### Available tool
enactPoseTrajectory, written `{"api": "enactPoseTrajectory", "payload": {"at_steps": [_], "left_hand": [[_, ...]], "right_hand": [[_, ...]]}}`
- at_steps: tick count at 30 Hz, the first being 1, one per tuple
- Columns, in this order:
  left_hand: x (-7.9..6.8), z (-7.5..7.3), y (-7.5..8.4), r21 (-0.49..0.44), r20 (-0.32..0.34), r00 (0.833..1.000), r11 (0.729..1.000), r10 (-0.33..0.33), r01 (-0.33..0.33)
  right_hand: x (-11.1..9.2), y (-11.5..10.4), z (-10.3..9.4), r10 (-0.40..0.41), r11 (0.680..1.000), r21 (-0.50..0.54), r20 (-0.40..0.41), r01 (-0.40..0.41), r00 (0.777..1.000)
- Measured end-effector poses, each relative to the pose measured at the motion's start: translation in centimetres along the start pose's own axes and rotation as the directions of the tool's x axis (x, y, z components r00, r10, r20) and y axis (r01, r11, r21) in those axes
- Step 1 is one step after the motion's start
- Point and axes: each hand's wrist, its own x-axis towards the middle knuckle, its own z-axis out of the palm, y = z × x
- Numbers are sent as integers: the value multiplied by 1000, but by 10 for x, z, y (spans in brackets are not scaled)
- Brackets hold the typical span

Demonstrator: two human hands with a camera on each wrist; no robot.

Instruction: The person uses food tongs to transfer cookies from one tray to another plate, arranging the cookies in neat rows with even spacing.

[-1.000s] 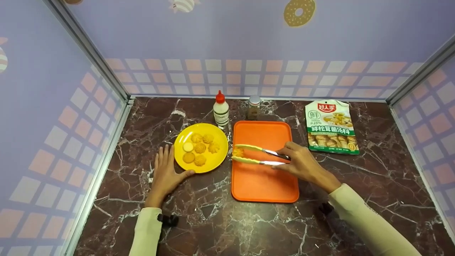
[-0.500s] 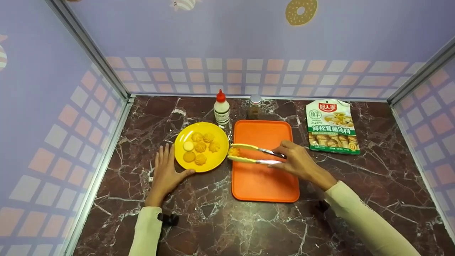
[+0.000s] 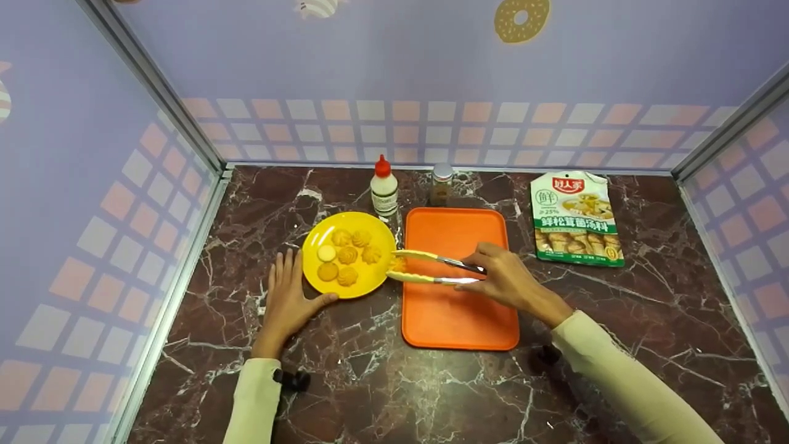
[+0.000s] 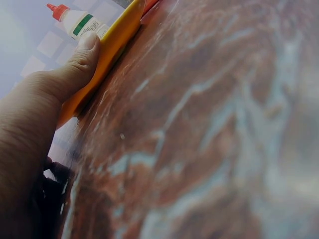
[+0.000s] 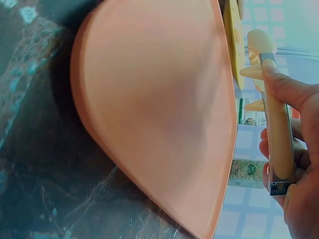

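Observation:
My right hand (image 3: 502, 274) grips a pair of tongs (image 3: 441, 260) with yellow tips and metal arms. Between the tips is a golden swirled cookie (image 3: 397, 265), at the right rim of the yellow plate (image 3: 314, 237). Several cookies (image 3: 347, 255) lie on that plate, some swirled and some plain and round. Along its left side, my left hand (image 3: 286, 302) rests with straight fingers, and the thumb touches the front rim; the left wrist view has the thumb over the plate's edge (image 4: 112, 47). Under the tongs lies an orange tray (image 3: 459, 320).
A red-capped squeeze bottle (image 3: 384, 191) stands behind the plate, and a small spice jar (image 3: 441, 187) stands behind the tray. A green and white food pouch (image 3: 576, 219) lies at the back right. Patterned walls enclose the dark marble table (image 3: 370, 394) on the left, back and right.
My right hand has moved left with the tongs, carrying the cookie from over the orange tray to the plate's right rim. My left hand has stayed at the plate.

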Motion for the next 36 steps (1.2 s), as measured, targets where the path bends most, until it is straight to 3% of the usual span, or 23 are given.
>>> {"api": "enactPoseTrajectory", "payload": {"at_steps": [36], "left_hand": [[-1, -1, 1, -2, 10, 1000, 1000, -9, 9]], "right_hand": [[25, -16, 27, 34, 999, -35, 51, -32, 998]]}}
